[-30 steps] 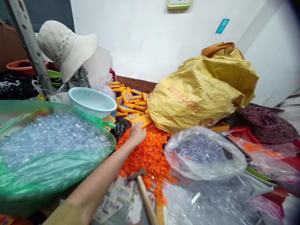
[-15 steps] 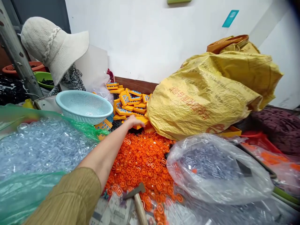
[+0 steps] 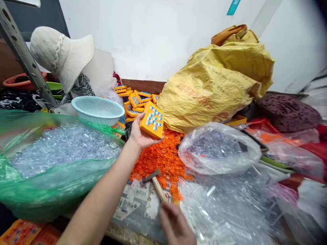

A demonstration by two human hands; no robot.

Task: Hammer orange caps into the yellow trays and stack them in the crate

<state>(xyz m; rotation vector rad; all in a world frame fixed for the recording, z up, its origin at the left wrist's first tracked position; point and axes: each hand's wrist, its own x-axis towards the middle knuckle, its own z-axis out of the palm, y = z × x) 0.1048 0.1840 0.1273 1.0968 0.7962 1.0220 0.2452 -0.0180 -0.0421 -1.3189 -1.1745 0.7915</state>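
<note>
My left hand point(image 3: 143, 134) grips an orange-yellow rectangular block point(image 3: 152, 120), tilted so its face with rows of small blue and clear pieces shows. It is held above a heap of small orange ring-shaped plastic parts point(image 3: 163, 156). A hammer point(image 3: 158, 188) with a wooden handle lies on the paper-covered table point(image 3: 135, 204), its head beside the orange parts. My right hand point(image 3: 177, 224), slightly blurred, is at the end of the hammer's handle, thumb and fingers apart; whether it touches the handle is unclear. Behind my left hand is a pile of similar blocks point(image 3: 134, 98).
A green bag point(image 3: 63, 173) of clear plastic pieces lies at left, below a light blue basket point(image 3: 98, 109). At right are a clear bag point(image 3: 219, 163) of clear pieces and a large yellow sack point(image 3: 204, 85). A person in a white hat point(image 3: 61, 54) is at back left.
My left hand has lifted the block off the pile and drawn it nearer, turning its patterned face up. My right hand has come into view beside the hammer's handle. The camera view has shifted.
</note>
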